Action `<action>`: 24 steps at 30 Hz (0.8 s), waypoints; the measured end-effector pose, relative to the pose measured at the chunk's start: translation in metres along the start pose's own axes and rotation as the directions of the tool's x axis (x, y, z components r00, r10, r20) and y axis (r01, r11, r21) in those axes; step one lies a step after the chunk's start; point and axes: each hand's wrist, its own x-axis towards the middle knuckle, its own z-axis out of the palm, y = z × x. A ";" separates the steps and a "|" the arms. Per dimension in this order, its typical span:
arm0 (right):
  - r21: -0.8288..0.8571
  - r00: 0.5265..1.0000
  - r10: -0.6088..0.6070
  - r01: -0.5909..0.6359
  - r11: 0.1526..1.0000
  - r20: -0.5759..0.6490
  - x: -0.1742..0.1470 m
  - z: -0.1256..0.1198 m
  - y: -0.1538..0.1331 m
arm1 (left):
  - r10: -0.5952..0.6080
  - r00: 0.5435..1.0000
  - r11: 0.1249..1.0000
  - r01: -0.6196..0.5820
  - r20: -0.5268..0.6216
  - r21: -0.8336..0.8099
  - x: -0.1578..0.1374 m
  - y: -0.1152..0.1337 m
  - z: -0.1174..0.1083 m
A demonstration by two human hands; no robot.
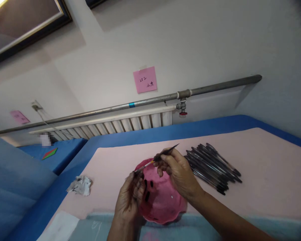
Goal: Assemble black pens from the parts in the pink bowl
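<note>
Above a pink scalloped dish (163,212), both hands grip one slim pen (147,164), which slants up to the right. My left hand (129,195) is closed around its lower end, fingertips smudged dark. My right hand (179,169) pinches its dark upper part, whose thin pointed tip sticks out past the fingers. A light section with an orange band shows between the hands. Several small black pen caps or plugs (147,195) lie inside the dish. To the right of my right hand lies a bundle of black capped pens (213,167).
A crumpled, ink-stained tissue (80,185) lies on the pink table sheet (110,164) at left. Behind the blue table edge (190,125) run a white radiator (130,124) and a metal pipe (215,87). A blue curtain (12,187) hangs at far left.
</note>
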 end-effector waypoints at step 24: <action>-0.427 0.986 0.098 -0.030 0.904 0.138 0.004 -0.010 -0.004 | 0.053 0.979 0.968 -0.099 0.195 0.231 0.000 0.001 -0.007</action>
